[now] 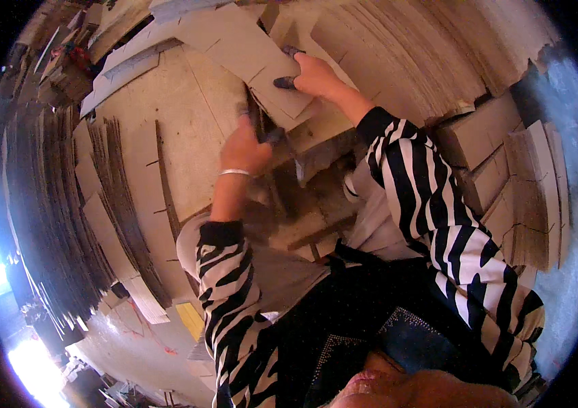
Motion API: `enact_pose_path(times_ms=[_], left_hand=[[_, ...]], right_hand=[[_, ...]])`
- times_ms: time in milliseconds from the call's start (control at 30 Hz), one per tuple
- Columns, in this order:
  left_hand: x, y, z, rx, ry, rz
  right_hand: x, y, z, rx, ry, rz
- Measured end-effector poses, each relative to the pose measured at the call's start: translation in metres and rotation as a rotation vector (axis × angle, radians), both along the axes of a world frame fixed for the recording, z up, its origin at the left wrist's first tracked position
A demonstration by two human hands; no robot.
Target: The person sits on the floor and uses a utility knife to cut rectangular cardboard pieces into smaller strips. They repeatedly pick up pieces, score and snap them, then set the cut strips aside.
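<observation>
The right hand (pixel 316 75) is closed on the lower end of a flat cardboard piece (pixel 241 44) that lies tilted over a big cardboard sheet (pixel 187 129), near that sheet's far edge. The left hand (pixel 244 149) grips a dark edge just below this piece, fingers closed around it. Stacks of cardboard sheets (pixel 51 204) stand close on the left, more cut cardboard stacks (pixel 527 197) on the right.

cardboard sheet (pixel 251 58) — flat, tan, notched with slits | tilted, gripped at its lower end | above the stacked cardboard pile (pixel 187 129)
</observation>
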State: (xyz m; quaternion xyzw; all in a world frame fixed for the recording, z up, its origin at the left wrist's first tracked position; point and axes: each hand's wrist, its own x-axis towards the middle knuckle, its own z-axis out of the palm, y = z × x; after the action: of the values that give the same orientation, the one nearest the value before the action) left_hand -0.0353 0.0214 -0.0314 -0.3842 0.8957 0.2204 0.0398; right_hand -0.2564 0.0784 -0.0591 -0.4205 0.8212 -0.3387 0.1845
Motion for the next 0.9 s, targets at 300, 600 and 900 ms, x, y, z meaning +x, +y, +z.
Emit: enact_pose_path(times_ms=[300,600,900], left_hand=[[0.012,-0.011,-0.010,0.286,0.475,-0.102],[-0.004,-0.016,-0.018,0.253,0.555,0.051],[-0.046,0.024,-0.042,-0.198,0.318,-0.002]], right_hand=[[-0.082,0.026,-0.018,-0.530,-0.187,-0.222],[-0.056,0.039,-0.027,-0.169,0.191,-0.311],[-0.049,0.027,-0.042,-0.314,0.070,-0.343]])
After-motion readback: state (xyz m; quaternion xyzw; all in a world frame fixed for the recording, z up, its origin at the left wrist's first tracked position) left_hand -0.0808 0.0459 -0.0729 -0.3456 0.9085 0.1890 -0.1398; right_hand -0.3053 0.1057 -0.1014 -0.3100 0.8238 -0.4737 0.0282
